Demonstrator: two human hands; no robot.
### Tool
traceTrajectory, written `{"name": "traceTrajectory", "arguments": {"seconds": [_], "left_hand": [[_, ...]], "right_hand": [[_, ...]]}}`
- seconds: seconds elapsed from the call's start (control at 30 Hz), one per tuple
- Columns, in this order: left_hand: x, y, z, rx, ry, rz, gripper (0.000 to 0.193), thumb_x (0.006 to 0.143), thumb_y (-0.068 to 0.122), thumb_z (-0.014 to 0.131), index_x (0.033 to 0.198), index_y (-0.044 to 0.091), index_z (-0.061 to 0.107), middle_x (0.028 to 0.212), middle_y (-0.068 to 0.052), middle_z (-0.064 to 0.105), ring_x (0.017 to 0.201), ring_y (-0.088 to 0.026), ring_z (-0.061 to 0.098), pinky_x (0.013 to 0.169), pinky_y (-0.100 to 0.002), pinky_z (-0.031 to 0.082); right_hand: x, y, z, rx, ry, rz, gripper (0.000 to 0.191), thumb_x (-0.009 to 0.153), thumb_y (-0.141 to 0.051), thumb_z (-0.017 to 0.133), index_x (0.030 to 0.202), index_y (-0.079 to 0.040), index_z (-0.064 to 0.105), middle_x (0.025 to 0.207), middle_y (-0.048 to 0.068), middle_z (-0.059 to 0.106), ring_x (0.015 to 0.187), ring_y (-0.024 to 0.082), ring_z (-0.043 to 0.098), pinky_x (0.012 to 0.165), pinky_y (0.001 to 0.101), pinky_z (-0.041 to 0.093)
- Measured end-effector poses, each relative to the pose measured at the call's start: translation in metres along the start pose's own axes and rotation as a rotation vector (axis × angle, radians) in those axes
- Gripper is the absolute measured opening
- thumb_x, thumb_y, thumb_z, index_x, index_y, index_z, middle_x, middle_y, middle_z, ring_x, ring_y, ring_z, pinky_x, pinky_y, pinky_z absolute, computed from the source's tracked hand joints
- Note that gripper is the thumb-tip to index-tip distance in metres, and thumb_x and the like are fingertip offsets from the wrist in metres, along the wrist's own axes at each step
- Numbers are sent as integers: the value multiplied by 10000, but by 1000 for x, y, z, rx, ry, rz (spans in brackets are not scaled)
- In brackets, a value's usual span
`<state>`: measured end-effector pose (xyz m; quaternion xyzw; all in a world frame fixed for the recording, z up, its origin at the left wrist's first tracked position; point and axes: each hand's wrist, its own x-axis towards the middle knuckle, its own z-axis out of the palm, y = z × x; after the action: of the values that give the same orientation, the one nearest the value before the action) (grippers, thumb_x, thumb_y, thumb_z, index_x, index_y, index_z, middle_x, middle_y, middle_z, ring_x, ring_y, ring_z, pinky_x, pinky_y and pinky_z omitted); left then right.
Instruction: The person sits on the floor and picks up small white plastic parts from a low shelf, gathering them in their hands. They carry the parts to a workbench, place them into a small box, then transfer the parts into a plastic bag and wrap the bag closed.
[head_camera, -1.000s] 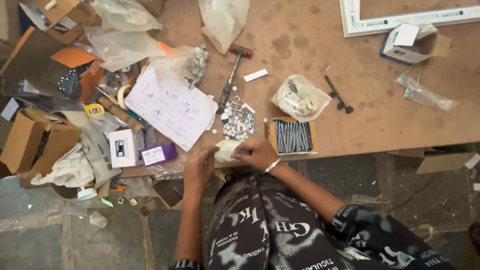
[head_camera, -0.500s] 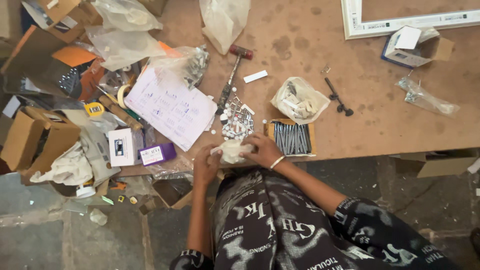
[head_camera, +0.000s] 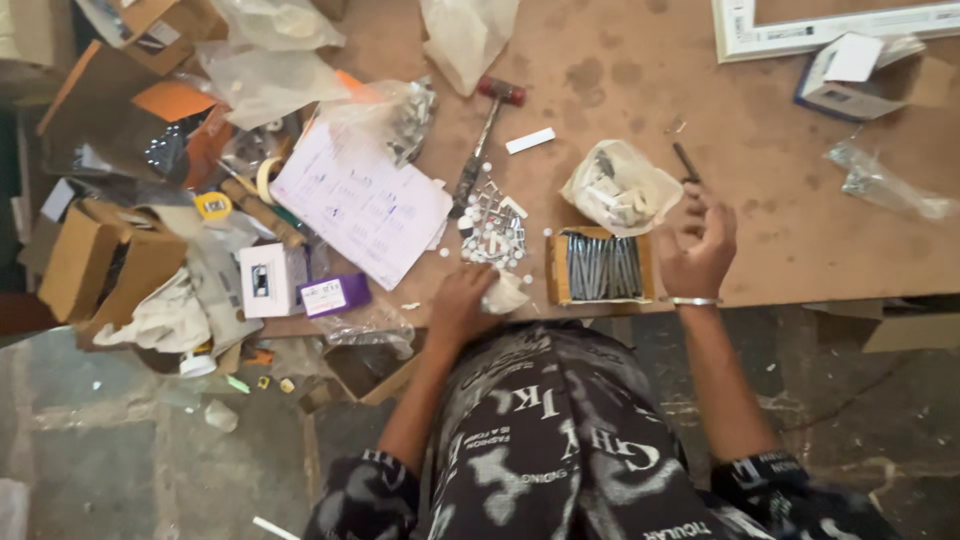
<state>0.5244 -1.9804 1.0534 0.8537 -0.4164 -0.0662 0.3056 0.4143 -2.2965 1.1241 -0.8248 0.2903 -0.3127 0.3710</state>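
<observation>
My left hand (head_camera: 462, 304) rests at the near edge of the brown workbench (head_camera: 780, 220), closed on a small crumpled white plastic bag (head_camera: 506, 294). My right hand (head_camera: 697, 243) is lifted over the bench to the right, fingers loosely curled, nothing visible in it. It hovers beside an open cardboard box of long dark nails (head_camera: 598, 266) and just below a black screw tool (head_camera: 686, 163). A white bag of small fittings (head_camera: 618, 189) lies behind the nail box. A pile of small white and metal parts (head_camera: 491, 229) is scattered in front of my left hand.
A red-headed hammer (head_camera: 484, 134) lies mid-bench beside a printed instruction sheet (head_camera: 361, 200). Clear bags, tape, a white box (head_camera: 268, 279) and a purple packet (head_camera: 334, 296) crowd the left. Cardboard boxes (head_camera: 100, 262) stand left; a white frame (head_camera: 830, 25) and blue-white box (head_camera: 850, 75) at back right.
Both hands were together on the small white bag at the bench edge. My right hand has let go and moved right and forward past the nail box; the left keeps the bag.
</observation>
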Motion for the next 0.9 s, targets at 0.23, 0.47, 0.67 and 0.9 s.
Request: {"name": "traceTrajectory", "arguments": {"seconds": [0.23,0.47,0.67,0.9], "left_hand": [[11,-7,35,-19,-3,-417,556,768,519,846,995,41,678,976,-167,728,926,-355,712,807,-451,545],[29,24,-6,-708,338,-589,482,953,426,698,1102,-32,665,979,-128,744,869,-197,690,772,-371,556],[44,105,-30,-820,54,-629,497,1076,414,470,1019,-28,692,827,-79,718,763,-115,645,654,-308,527],[68,174,-25,-1203,49,-558,330,1048,248,487,1111,-13,679,1016,-110,705,906,-136,659,792,-296,543]], "right_hand": [[-86,-3,29,197,-263,111,188,862,-93,747,1045,-50,736,976,45,683,796,129,638,706,279,547],[-103,11,27,525,-739,495,543,880,-316,758,1355,-120,583,1258,62,666,1152,178,642,1001,332,521],[-112,-18,35,1436,-589,919,715,875,-558,606,1469,-177,489,1443,92,584,1312,255,587,1117,441,468],[-101,-4,16,1539,-539,994,773,940,-574,514,1437,18,516,1333,188,660,1190,328,664,1076,465,502]]}}
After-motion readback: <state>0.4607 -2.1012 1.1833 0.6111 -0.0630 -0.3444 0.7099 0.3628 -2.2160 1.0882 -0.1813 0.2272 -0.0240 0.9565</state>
